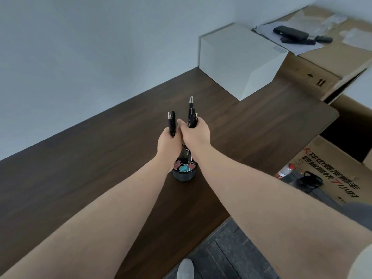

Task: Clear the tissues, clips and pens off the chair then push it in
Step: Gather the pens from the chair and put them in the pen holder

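My left hand is closed around black pens with silver tips pointing up. My right hand grips another bunch of black pens, also tips up. Both hands hover side by side, touching, just above a round black holder on the dark wooden desk. Inside the holder lie pink and teal binder clips. The chair and the tissues are out of view.
A white box stands at the desk's far right end. Cardboard boxes sit beyond it with papers and black devices on top. Another printed carton and a bottle are on the floor at right. My shoe shows below.
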`<action>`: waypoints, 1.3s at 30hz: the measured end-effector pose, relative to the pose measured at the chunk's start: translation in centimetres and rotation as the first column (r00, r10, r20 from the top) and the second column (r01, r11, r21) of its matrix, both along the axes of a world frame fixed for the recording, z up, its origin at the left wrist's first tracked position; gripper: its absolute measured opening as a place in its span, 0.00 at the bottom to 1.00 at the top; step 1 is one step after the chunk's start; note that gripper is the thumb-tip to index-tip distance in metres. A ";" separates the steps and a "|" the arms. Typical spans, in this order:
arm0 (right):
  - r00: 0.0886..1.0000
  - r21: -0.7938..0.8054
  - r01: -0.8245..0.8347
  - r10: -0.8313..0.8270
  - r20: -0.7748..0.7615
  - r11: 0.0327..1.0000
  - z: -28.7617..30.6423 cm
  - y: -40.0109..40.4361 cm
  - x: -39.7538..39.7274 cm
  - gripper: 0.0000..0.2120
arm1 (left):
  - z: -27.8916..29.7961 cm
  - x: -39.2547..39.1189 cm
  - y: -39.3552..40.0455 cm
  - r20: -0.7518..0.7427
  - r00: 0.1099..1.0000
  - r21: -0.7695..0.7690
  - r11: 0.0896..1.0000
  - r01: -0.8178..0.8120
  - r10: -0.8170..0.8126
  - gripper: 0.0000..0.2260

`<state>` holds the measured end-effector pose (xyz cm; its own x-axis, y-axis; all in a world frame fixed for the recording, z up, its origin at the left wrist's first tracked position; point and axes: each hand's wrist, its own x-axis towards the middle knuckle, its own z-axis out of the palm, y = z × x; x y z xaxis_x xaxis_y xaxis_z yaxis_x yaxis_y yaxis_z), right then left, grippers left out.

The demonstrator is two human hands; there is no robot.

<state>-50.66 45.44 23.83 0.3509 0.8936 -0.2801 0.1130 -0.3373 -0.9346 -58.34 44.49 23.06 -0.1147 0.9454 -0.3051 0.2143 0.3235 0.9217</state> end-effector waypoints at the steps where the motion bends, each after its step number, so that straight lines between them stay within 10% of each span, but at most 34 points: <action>1: 1.000 -0.003 -0.003 0.003 0.002 1.000 -0.3 -0.2 -0.1 0.14 | -0.1 -0.1 -0.2 -0.017 1.000 -0.004 1.000 -0.004 0.004 0.13; 39: 0.922 -0.012 -0.192 0.185 0.341 0.981 0.2 -1.7 2.7 0.22 | 1.0 -0.9 -1.2 -0.196 0.979 0.071 0.994 0.078 -0.063 0.17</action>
